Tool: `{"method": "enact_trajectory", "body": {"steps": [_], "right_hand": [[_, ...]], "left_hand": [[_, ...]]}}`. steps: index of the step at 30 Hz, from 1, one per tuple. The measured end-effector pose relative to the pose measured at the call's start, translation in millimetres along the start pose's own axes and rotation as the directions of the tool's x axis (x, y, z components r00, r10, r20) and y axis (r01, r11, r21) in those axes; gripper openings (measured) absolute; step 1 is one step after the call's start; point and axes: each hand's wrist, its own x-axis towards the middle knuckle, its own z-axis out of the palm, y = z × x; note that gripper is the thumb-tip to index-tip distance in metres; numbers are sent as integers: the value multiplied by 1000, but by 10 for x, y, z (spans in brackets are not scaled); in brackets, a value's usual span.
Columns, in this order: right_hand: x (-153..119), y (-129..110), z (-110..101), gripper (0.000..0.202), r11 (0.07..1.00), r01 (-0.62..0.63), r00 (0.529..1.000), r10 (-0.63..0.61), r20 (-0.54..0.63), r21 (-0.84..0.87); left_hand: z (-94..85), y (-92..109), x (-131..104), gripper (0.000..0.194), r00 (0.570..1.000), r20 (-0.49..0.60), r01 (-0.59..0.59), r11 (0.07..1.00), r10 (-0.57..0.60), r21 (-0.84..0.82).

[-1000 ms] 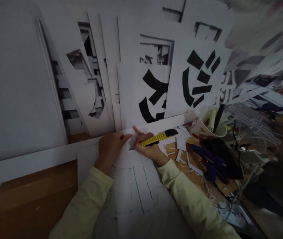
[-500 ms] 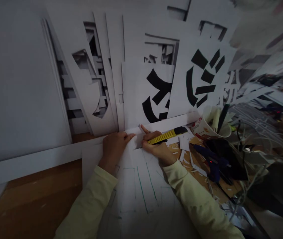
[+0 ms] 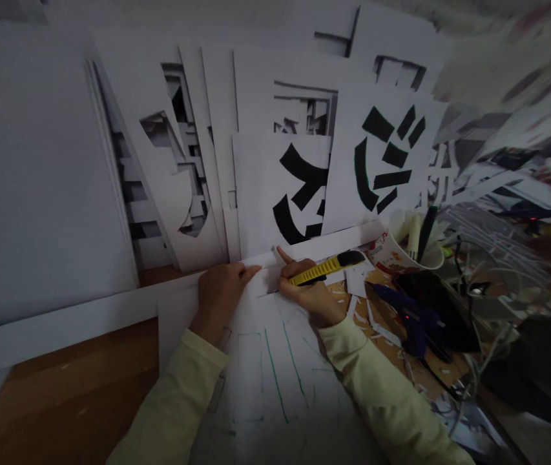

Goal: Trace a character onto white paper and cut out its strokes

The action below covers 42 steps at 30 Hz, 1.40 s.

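The yellow cutter [image 3: 326, 268] slants over the far part of the green-lined sheet [image 3: 275, 368], pinched in the right hand [image 3: 314, 298]. Just beside, the left hand [image 3: 219, 294] rests at a white strip [image 3: 110, 313] (whether gripping it, I cannot tell); rightward are a paper cup [image 3: 384, 255] and blue glue gun [image 3: 413, 320].

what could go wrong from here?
1. The left hand is close to the yellow cutter in the right hand; a slip might nick it or the green-lined sheet.
2. The blue glue gun, red light on, lies beside paper scraps; if hot, it could scorch them.
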Motion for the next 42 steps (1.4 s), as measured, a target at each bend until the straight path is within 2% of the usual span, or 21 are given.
{"method": "enact_trajectory", "body": {"steps": [4,11,13,15,17,19,26,33,35,36,37,38,40,41,42], "right_hand": [[29,10,-20,26,999,30,999,-29,46,-18],[46,7,-23,37,992,118,992,-115,60,-46],[17,4,-4,34,992,108,994,-107,16,-58],[-15,-5,36,28,996,53,995,-59,-82,-70],[-39,-19,87,22,998,-21,980,9,-199,-59],[-51,-31,132,22,998,-60,964,48,-261,-38],[-60,-55,181,25,998,-56,957,46,-287,-26],[-59,-117,176,28,992,-129,948,117,-296,-19],[-69,-126,174,30,989,-146,951,137,-276,-12],[-78,-128,175,30,988,-155,954,148,-261,-7],[-88,-127,179,31,987,-163,957,157,-245,-2],[-98,-125,183,31,985,-170,959,166,-229,2],[-118,-119,197,28,983,-181,963,179,-203,8],[-126,-116,205,24,983,-184,963,183,-196,13],[-133,-114,213,19,983,-184,964,183,-194,14]], "left_hand": [[-22,9,-9,55,1000,28,-2,1000,2,13],[-41,19,-23,55,1000,26,4,998,-5,58],[-41,39,-23,56,999,32,11,998,-13,60],[-37,59,-24,57,999,37,25,997,-27,75],[-31,76,-28,56,999,31,34,994,-38,103],[-26,88,-36,57,999,21,42,992,-45,120],[-51,117,-108,55,998,-18,54,995,-53,79],[-60,106,-133,37,986,-104,114,983,-130,-144],[-105,87,-183,32,971,-208,93,986,-121,-141],[-143,92,-237,30,950,-298,57,991,-90,-117],[-188,118,-315,29,914,-404,16,996,-48,-83],[-235,176,-419,28,859,-512,-30,999,2,-45],[-301,426,-693,32,752,-654,-98,995,82,12],[-306,624,-846,37,741,-663,-138,990,107,6],[-283,867,-994,42,794,-585,-211,977,166,-8]]}}
